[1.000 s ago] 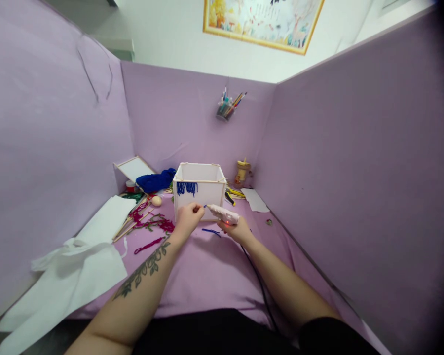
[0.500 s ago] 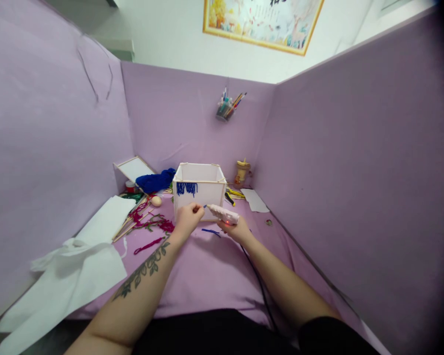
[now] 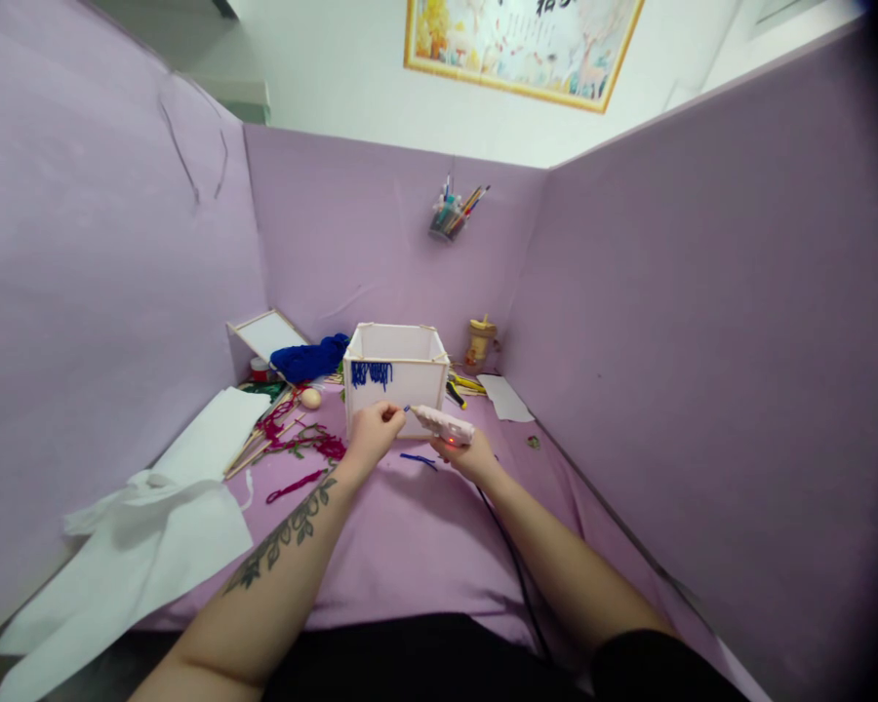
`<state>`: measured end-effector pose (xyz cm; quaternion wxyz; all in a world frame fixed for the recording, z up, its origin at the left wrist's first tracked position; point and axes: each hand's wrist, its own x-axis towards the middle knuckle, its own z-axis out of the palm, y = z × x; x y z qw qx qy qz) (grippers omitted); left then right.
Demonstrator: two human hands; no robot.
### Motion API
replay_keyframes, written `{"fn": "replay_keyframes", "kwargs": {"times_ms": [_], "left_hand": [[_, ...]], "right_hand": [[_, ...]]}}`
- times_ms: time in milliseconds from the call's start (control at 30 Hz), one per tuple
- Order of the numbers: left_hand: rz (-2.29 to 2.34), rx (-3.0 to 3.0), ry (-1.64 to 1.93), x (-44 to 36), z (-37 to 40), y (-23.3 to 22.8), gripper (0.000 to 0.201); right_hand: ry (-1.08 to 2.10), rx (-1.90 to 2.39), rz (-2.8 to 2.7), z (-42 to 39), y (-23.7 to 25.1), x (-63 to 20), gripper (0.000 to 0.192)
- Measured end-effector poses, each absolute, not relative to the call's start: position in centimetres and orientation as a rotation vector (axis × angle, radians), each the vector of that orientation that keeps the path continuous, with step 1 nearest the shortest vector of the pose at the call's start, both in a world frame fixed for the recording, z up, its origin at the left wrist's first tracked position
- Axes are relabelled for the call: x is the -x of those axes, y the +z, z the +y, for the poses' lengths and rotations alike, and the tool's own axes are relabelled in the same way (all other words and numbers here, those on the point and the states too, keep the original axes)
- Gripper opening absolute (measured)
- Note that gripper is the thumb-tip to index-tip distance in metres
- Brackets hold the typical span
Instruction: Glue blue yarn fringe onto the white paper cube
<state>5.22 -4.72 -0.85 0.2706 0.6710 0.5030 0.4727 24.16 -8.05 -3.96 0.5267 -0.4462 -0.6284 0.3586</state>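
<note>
Your right hand (image 3: 468,454) grips the glue gun (image 3: 443,424), its nozzle at the blue yarn piece (image 3: 407,409) pinched in your left hand (image 3: 370,433). Both meet against the white box (image 3: 395,375) near the table's far edge.

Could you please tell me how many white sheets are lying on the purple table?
3: a large crumpled white sheet at the near left, a flat white sheet just beyond it, and a small white paper right of the white box. Others may be hidden.

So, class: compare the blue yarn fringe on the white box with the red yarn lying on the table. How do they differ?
The blue yarn fringe hangs in short, even strands glued along the white box; the red yarn lies loose on the table. The fringe is neat and vertical; the red yarn is tangled and scattered. Both are craft yarn.
</note>
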Motion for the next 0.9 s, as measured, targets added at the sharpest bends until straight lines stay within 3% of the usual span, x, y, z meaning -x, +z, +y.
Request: {"fn": "replay_keyframes", "kwargs": {"times_ms": [500, 600, 767, 900], "left_hand": [[1.253, -1.698, 1.233, -5.19, -4.60, -0.46, 0.027], [1.233, -1.720, 1.210, -5.17, -4.59, -0.53, 0.029], [1.194, -1.742, 1.198, -5.23, -4.42, -0.74, 0.028], [1.204, -1.769, 1.189, -5.28, -4.34, -0.97, 0.029]], "right_hand": [[0.862, 1.097, -1.538, -7.78, -4.30, -24.57, 0.048], [0.883, 1.078, -1.507, -7.58, -4.48, -24.49, 0.042], [0.915, 1.008, -1.307, -7.41, -4.52, -24.52, 0.015], [0.984, 0.808, -1.007, -7.33, -3.78, -25.07, 0.021]]}}
